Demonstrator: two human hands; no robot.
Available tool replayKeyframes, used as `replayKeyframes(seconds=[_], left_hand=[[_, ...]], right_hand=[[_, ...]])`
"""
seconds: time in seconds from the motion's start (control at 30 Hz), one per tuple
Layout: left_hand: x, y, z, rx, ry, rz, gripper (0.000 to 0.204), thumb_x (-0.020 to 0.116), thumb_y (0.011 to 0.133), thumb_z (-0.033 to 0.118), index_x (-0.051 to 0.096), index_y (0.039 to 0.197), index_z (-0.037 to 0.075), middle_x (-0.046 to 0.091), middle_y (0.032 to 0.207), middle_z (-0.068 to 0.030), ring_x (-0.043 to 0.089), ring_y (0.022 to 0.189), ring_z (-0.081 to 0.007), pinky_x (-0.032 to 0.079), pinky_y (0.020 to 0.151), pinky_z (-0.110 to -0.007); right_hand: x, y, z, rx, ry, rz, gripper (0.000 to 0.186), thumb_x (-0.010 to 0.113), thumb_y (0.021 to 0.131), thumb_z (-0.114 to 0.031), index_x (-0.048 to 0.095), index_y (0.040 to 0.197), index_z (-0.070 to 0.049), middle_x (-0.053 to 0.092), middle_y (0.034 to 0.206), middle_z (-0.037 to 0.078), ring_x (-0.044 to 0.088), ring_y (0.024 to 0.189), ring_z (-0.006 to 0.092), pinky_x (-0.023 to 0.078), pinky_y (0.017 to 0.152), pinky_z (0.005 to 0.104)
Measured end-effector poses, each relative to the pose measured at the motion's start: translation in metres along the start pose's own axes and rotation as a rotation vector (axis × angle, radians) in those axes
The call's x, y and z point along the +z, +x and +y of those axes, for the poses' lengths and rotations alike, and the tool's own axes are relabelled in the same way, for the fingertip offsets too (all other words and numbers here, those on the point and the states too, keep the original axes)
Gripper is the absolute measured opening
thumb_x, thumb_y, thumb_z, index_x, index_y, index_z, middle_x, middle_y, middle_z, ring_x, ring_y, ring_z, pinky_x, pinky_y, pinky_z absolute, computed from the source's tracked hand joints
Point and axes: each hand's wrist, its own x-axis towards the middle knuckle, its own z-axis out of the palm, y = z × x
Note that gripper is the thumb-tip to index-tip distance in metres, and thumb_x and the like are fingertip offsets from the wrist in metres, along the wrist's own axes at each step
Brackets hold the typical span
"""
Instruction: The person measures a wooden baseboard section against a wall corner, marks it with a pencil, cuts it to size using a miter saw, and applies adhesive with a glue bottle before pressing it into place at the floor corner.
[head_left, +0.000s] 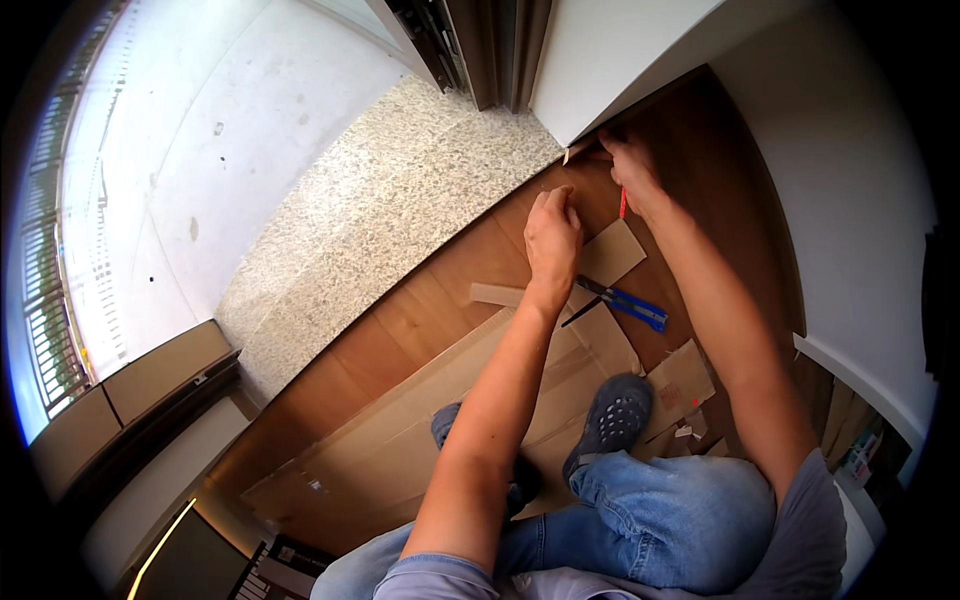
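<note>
My right hand [632, 172] is at the foot of the white wall corner [570, 110], fingers bent round something mostly hidden; a thin red object [623, 204] shows just below it. A small pale piece [566, 156] stands at that corner. Lower and to the left, my left hand [553, 240] has curled fingers over the wooden floor [420, 310]; whatever they may hold is hidden. Below both hands lie a cardboard piece [612, 250], a blue utility knife [640, 312] and a thin black tool [580, 312].
Large cardboard [360, 450] and scraps [680, 385] lie around my shoes [610, 420]. A speckled stone threshold [350, 220] borders the wood, with pale ground outside. A dark door frame [495, 50] is at the top, walls [840, 200] at right, a ledge [160, 370] at left.
</note>
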Motion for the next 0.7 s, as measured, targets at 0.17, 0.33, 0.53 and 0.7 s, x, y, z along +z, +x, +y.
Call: replayKeyframes(seconds=[0.17, 0.33, 0.53, 0.7], left_hand=[[-0.006, -0.011, -0.005, 0.231, 0.194, 0.0, 0.02, 0.067, 0.087, 0.007, 0.072, 0.107, 0.006, 0.066, 0.103, -0.0168, 0.066, 0.098, -0.0343, 0.056, 0.084, -0.044], [-0.007, 0.011, -0.004, 0.166, 0.112, 0.108, 0.012, 0.071, 0.087, 0.012, 0.073, 0.098, 0.006, 0.065, 0.104, -0.0125, 0.065, 0.099, -0.0345, 0.055, 0.082, -0.044], [-0.007, 0.065, -0.002, 0.447, 0.356, 0.139, 0.016, 0.076, 0.084, 0.018, 0.066, 0.09, 0.007, 0.061, 0.091, -0.0115, 0.06, 0.094, -0.0336, 0.052, 0.079, -0.045], [-0.004, 0.076, -0.012, 0.533, 0.281, 0.098, 0.018, 0.079, 0.08, 0.014, 0.066, 0.089, 0.007, 0.061, 0.089, -0.0102, 0.06, 0.089, -0.0334, 0.051, 0.079, -0.044]], right_hand=[[-0.002, 0.002, 0.008, -0.045, -0.047, 0.017, 0.025, 0.062, 0.103, -0.026, 0.058, 0.121, -0.009, 0.068, 0.093, 0.006, 0.033, 0.048, 0.0045, 0.024, 0.041, 0.0234], [-0.003, 0.001, 0.001, -0.036, 0.002, -0.013, 0.022, 0.063, 0.102, -0.026, 0.058, 0.117, -0.01, 0.067, 0.087, 0.004, 0.031, 0.046, 0.0044, 0.023, 0.04, 0.0234], [-0.003, -0.01, -0.013, 0.01, -0.02, -0.051, 0.028, 0.06, 0.103, -0.018, 0.057, 0.124, 0.001, 0.066, 0.112, 0.012, 0.063, 0.085, 0.021, 0.049, 0.078, 0.034], [-0.006, 0.005, 0.007, -0.148, 0.056, -0.081, 0.028, 0.06, 0.103, -0.015, 0.058, 0.122, 0.005, 0.067, 0.112, 0.016, 0.069, 0.09, 0.0213, 0.056, 0.079, 0.0338]])
